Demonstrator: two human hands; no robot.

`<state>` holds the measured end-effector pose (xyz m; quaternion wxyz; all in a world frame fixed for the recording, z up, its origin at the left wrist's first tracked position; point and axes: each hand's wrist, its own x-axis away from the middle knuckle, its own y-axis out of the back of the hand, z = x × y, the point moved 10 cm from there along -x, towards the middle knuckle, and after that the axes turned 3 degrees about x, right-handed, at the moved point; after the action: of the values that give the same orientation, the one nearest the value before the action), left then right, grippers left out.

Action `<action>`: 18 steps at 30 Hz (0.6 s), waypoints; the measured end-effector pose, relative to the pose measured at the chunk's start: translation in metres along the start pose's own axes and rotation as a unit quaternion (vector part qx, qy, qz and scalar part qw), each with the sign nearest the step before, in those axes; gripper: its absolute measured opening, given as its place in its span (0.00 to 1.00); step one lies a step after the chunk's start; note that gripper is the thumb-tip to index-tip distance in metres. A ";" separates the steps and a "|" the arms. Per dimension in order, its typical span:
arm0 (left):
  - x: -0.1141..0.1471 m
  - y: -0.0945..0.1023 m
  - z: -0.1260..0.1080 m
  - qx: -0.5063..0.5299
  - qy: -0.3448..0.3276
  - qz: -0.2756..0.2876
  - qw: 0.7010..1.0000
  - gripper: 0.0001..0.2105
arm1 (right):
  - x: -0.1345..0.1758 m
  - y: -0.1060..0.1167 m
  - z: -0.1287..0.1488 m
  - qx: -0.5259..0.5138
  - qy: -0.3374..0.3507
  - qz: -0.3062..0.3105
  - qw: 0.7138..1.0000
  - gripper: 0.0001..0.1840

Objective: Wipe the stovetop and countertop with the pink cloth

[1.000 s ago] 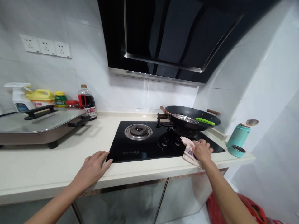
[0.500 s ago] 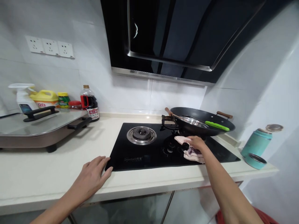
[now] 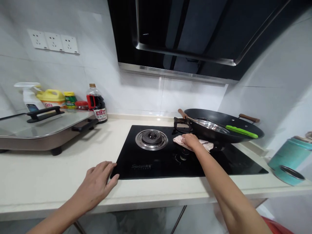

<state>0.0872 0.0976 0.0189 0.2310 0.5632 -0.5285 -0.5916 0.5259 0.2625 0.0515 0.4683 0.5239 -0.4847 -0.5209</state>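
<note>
My right hand [image 3: 191,141] presses a pale pink cloth [image 3: 179,140] onto the black glass gas stove [image 3: 151,162], between the left burner [image 3: 152,139] and the wok. The cloth spreads out on both sides of the fingers. A control knob [image 3: 184,154] sits just in front of it. My left hand [image 3: 98,182] rests on the counter with fingers extended, its fingertips touching the front left corner of the stove. A black wok [image 3: 202,128] stands on the right burner, holding a metal strainer [image 3: 212,125] and a green-handled utensil [image 3: 241,131].
An electric pan with a glass lid [image 3: 56,126] stands on the left of the counter [image 3: 60,175]. Behind it are a spray bottle [image 3: 31,97], a yellow jug [image 3: 52,97] and a soy sauce bottle [image 3: 98,105]. A turquoise flask [image 3: 290,151] is at right; a range hood [image 3: 175,66] hangs above.
My right hand has slid the cloth leftward and back, away from the knobs toward the rear of the stove. My left hand stays at the corner. The view has shifted slightly.
</note>
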 end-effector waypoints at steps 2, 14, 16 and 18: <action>0.000 0.000 -0.002 0.002 0.002 0.010 1.000 0.22 | 0.004 0.000 0.014 0.004 0.028 -0.005 1.000 0.21; -0.001 0.010 -0.014 0.001 0.000 0.004 1.000 0.21 | 0.042 0.023 0.093 -0.012 0.165 0.026 0.986 0.18; -0.001 0.011 -0.014 0.004 0.006 0.012 1.000 0.21 | 0.053 0.025 0.111 -0.016 0.181 0.014 0.983 0.18; -0.001 0.011 -0.015 0.007 0.011 0.019 1.000 0.22 | 0.067 0.025 0.126 -0.024 0.202 0.006 0.979 0.19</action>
<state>0.0975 0.0897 0.0316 0.2443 0.5610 -0.5408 -0.5772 0.3984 0.1951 0.0678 0.5722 0.6042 -0.3704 -0.4129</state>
